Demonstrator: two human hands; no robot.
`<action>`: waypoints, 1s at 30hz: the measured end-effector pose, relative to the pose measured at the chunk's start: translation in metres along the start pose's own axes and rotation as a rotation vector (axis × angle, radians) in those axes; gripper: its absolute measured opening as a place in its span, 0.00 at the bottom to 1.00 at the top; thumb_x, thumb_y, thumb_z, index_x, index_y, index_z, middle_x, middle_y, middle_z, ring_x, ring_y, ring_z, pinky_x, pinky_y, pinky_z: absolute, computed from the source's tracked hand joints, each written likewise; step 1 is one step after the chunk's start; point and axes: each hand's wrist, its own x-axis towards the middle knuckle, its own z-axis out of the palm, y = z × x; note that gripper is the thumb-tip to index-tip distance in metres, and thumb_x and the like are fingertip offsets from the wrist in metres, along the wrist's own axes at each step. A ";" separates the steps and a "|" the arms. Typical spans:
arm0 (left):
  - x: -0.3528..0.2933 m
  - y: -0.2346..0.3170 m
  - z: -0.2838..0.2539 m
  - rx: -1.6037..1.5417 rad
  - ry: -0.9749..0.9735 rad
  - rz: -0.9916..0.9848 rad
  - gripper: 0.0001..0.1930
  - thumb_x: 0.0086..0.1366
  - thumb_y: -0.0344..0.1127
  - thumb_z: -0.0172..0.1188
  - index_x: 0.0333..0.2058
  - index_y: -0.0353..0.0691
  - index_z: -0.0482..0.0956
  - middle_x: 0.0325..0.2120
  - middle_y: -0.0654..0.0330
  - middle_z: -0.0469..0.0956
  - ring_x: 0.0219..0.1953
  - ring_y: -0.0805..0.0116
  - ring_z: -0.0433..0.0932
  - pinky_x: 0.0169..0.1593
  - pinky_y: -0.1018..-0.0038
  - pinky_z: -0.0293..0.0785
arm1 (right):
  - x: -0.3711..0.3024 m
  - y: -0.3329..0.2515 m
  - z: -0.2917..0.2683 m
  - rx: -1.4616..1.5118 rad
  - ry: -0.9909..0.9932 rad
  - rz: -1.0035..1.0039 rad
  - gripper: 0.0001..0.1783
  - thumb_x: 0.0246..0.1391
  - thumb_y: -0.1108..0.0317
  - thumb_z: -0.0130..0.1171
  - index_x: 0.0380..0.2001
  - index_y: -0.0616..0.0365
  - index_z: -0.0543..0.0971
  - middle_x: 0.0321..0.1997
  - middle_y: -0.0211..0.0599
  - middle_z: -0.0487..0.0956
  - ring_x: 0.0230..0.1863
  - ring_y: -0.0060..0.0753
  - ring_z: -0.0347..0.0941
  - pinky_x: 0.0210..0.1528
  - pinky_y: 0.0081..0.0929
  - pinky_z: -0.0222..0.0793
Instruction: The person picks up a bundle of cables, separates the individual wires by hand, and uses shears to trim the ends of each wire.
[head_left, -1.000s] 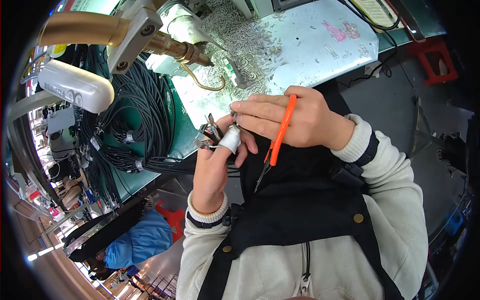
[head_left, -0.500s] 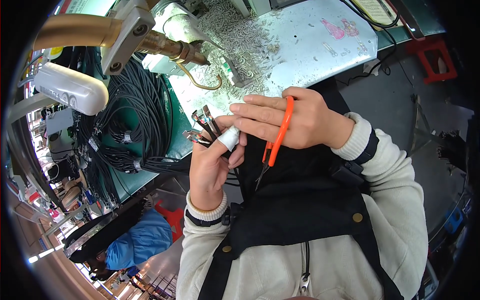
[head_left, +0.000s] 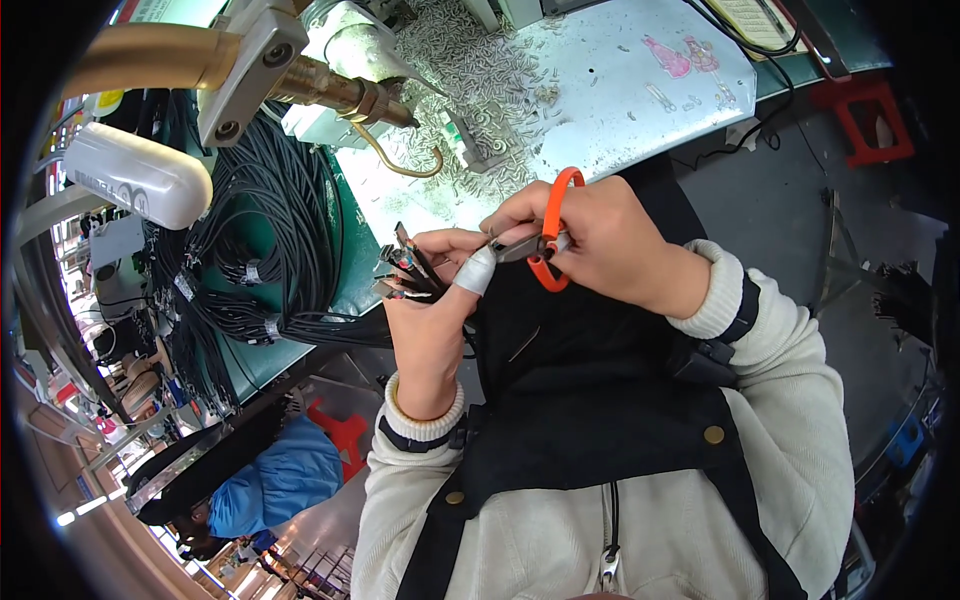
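My left hand is closed around a bundle of black cables, their stripped ends showing small coloured wires and shiny tips. White tape wraps its thumb. My right hand grips orange-handled snips, one handle looping over the fingers. The dark blades point left, close beside the taped thumb and left fingertips. Whatever lies between the blade tips is too small to make out. Both hands are held over my black apron, just in front of the bench.
A machine with a brass nozzle stands at the bench's far left. Small metal pieces cover the white bench top. Coiled black cables lie left, beside a white rounded lamp-like housing. A person in blue sits lower left.
My right hand has turned the snips from hanging downward to pointing left, and its extended fingers have curled around them. The blades are now at my left fingertips. My left hand has shifted slightly right.
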 end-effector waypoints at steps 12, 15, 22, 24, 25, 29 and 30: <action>-0.002 -0.008 0.007 0.027 0.140 0.177 0.09 0.50 0.19 0.58 0.31 0.32 0.71 0.21 0.64 0.70 0.21 0.83 0.65 0.24 0.87 0.60 | -0.001 -0.010 0.012 0.290 0.101 0.297 0.05 0.44 0.77 0.55 0.28 0.64 0.72 0.26 0.40 0.76 0.24 0.31 0.74 0.24 0.18 0.66; -0.003 -0.007 0.002 -0.090 0.107 0.094 0.08 0.50 0.20 0.57 0.31 0.32 0.71 0.20 0.65 0.69 0.17 0.84 0.62 0.19 0.88 0.55 | 0.000 -0.015 0.006 0.296 0.100 0.277 0.08 0.44 0.72 0.57 0.28 0.64 0.72 0.21 0.39 0.76 0.20 0.32 0.73 0.22 0.18 0.65; -0.004 -0.003 0.001 -0.191 0.097 0.121 0.07 0.51 0.21 0.57 0.30 0.32 0.71 0.19 0.65 0.68 0.14 0.85 0.58 0.15 0.87 0.49 | -0.006 -0.024 0.000 -0.183 -0.163 0.312 0.21 0.34 0.53 0.65 0.19 0.60 0.71 0.08 0.32 0.69 0.09 0.35 0.67 0.14 0.25 0.61; -0.003 -0.003 0.001 -0.149 0.092 0.128 0.07 0.52 0.23 0.56 0.31 0.32 0.70 0.18 0.66 0.66 0.13 0.85 0.56 0.15 0.87 0.47 | -0.006 -0.026 0.004 -0.181 -0.155 0.322 0.20 0.35 0.53 0.64 0.18 0.60 0.71 0.09 0.32 0.69 0.10 0.36 0.67 0.15 0.26 0.61; -0.003 -0.003 0.000 -0.107 0.088 0.135 0.06 0.54 0.24 0.55 0.31 0.33 0.69 0.17 0.68 0.64 0.12 0.86 0.54 0.14 0.87 0.45 | -0.005 -0.027 0.005 -0.179 -0.148 0.332 0.20 0.36 0.54 0.63 0.16 0.60 0.70 0.09 0.33 0.69 0.11 0.37 0.67 0.15 0.26 0.61; 0.003 -0.002 -0.002 -0.060 0.082 0.084 0.06 0.55 0.24 0.53 0.32 0.33 0.69 0.16 0.69 0.62 0.11 0.86 0.52 0.13 0.86 0.44 | -0.009 -0.020 0.012 -0.170 -0.150 0.343 0.19 0.41 0.56 0.60 0.15 0.61 0.70 0.09 0.35 0.69 0.12 0.39 0.67 0.16 0.27 0.61; 0.006 -0.001 -0.002 -0.057 0.081 0.055 0.06 0.54 0.24 0.53 0.32 0.33 0.69 0.16 0.69 0.62 0.11 0.85 0.51 0.13 0.86 0.44 | -0.009 -0.019 0.012 -0.166 -0.155 0.343 0.18 0.43 0.57 0.59 0.16 0.61 0.70 0.10 0.36 0.69 0.12 0.40 0.66 0.16 0.27 0.61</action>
